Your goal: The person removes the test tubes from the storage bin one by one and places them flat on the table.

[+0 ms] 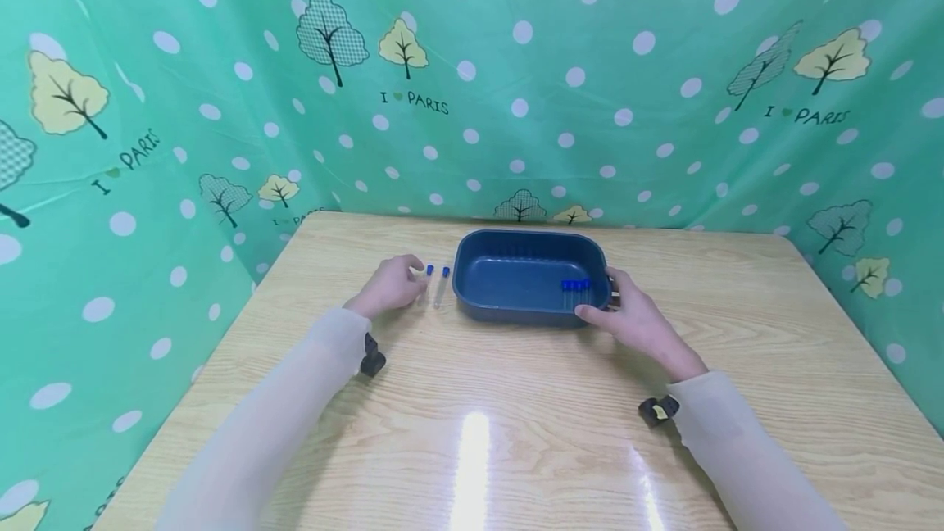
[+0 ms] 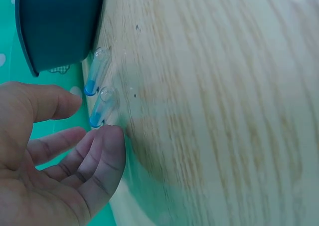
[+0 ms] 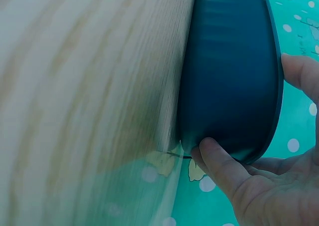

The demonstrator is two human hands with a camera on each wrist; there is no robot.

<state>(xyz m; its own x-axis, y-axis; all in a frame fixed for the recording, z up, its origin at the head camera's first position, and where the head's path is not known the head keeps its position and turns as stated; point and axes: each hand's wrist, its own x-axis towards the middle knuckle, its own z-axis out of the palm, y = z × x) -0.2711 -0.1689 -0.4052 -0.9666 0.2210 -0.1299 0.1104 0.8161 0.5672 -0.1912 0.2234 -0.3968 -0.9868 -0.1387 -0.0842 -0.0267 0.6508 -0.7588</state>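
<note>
My left hand [image 1: 391, 283] hovers at the left of two clear tubes with blue caps, its thumb and fingers apart. The nearer tube [image 2: 103, 107] lies right at its fingertips in the left wrist view. Beside it, closer to the basin, is the other capped tube [image 1: 441, 289]. A dark blue rectangular basin [image 1: 509, 317] stands just right of these tubes. At the basin's right end, my right hand [image 1: 630, 318] grips the corner, thumb at the rim and fingers along the outer wall. Several blue-capped tubes [image 1: 576, 286] lie side by side inside, toward that end.
All of this is on a light wood-grain table [image 1: 413, 433]. A green dotted cloth [image 1: 516, 105] with printed trees hangs behind it and along the left side. Dark wrist cameras [image 1: 373, 356] sit at both sleeves.
</note>
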